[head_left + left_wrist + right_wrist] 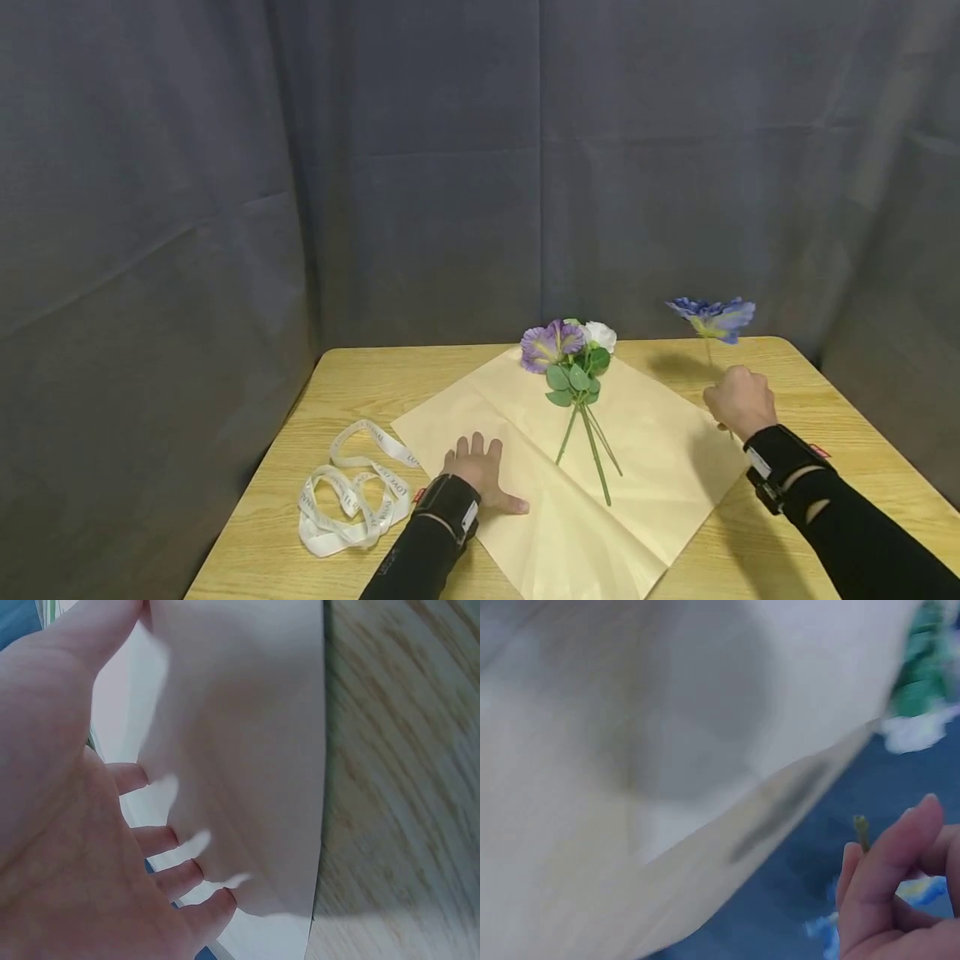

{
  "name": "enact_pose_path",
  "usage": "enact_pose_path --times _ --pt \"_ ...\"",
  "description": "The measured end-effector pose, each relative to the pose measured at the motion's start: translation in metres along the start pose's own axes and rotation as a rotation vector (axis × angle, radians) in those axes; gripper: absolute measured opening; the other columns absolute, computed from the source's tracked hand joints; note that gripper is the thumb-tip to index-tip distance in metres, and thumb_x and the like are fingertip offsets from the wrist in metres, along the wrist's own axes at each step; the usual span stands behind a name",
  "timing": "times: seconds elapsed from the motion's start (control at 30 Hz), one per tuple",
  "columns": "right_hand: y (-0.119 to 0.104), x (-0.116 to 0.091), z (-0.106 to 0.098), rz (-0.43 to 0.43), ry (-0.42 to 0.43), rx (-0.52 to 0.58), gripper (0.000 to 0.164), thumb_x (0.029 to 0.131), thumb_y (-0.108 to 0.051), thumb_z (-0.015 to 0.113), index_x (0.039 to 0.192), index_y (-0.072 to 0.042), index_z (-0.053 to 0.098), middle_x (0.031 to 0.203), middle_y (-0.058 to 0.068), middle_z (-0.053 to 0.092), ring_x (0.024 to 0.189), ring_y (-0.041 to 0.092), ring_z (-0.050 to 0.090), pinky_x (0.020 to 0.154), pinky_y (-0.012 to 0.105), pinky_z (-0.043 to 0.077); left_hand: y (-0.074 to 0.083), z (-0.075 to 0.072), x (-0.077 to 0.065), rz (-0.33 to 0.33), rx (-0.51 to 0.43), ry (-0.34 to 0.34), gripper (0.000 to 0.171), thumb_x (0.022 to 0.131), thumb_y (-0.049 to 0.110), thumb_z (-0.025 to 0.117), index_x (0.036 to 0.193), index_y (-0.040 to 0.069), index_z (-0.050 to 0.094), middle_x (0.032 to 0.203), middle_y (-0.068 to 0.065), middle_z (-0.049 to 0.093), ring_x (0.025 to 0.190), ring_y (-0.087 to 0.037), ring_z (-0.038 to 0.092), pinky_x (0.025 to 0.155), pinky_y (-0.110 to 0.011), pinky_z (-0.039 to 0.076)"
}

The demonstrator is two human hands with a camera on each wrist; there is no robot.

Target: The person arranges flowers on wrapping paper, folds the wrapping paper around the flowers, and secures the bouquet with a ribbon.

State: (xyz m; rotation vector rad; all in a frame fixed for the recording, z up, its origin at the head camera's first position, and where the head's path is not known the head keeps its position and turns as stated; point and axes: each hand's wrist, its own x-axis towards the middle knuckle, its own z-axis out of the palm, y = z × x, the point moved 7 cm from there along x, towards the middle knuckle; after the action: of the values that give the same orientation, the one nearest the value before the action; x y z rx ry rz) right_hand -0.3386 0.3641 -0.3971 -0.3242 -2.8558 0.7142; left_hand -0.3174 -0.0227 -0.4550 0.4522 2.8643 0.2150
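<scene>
A sheet of cream wrapping paper [525,467] lies on the table, turned like a diamond. On its upper part rest a purple flower [551,346] and a white flower [601,336] with green leaves, their stems fanning toward the front. My left hand [480,473] rests on the paper's left side, fingers straight and spread. Over the right edge of the paper, my right hand [741,403] grips a blue flower [714,318] by its stem, bloom upward. In the right wrist view, the stem's cut end [861,829] sticks out between the curled fingers.
A loosely coiled white ribbon [326,533] with printed lettering lies left of the paper on the wooden table [375,379]. Dark grey curtains [442,183] hang behind the table and on both sides.
</scene>
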Motion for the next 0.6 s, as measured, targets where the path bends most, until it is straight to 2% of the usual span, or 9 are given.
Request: enact_pose_path --times 0.17,0.3,0.43,0.6 --pt "-0.068 0.005 0.023 -0.022 -0.021 0.149 0.037 0.091 -0.013 0.055 0.056 -0.006 0.063 0.053 0.005 0.063 0.049 0.022 0.066 0.063 0.045 0.059 -0.009 0.001 0.000 -0.022 0.015 -0.008 0.106 0.072 0.065 0.083 0.152 0.008 0.042 0.152 -0.023 0.039 0.141 -0.043 0.035 0.114 -0.055 0.033" --pt "-0.105 0.007 0.045 -0.050 -0.039 0.210 0.033 0.092 -0.014 0.059 0.061 -0.004 0.065 0.054 0.006 0.062 0.048 0.019 0.064 0.063 0.042 0.059 -0.013 0.005 0.000 -0.032 -0.005 -0.027 0.106 0.074 0.064 0.082 0.153 0.007 0.041 0.157 -0.024 0.034 0.146 -0.045 0.029 0.116 -0.056 0.030" --pt "-0.124 0.007 0.070 -0.060 -0.087 0.275 0.032 0.094 -0.011 0.059 0.064 -0.002 0.065 0.054 0.007 0.062 0.048 0.019 0.064 0.059 0.040 0.059 -0.012 0.006 -0.003 -0.034 -0.016 -0.026 0.107 0.074 0.065 0.082 0.153 0.007 0.040 0.158 -0.024 0.033 0.147 -0.045 0.029 0.117 -0.055 0.030" --pt "-0.130 0.003 0.097 -0.079 -0.126 0.275 0.038 0.092 -0.006 0.055 0.055 -0.010 0.053 0.048 0.004 0.055 0.047 0.021 0.061 0.058 0.034 0.053 -0.004 0.007 -0.004 -0.023 -0.003 -0.006 0.107 0.072 0.066 0.082 0.152 0.008 0.042 0.155 -0.023 0.037 0.143 -0.043 0.033 0.115 -0.055 0.032"
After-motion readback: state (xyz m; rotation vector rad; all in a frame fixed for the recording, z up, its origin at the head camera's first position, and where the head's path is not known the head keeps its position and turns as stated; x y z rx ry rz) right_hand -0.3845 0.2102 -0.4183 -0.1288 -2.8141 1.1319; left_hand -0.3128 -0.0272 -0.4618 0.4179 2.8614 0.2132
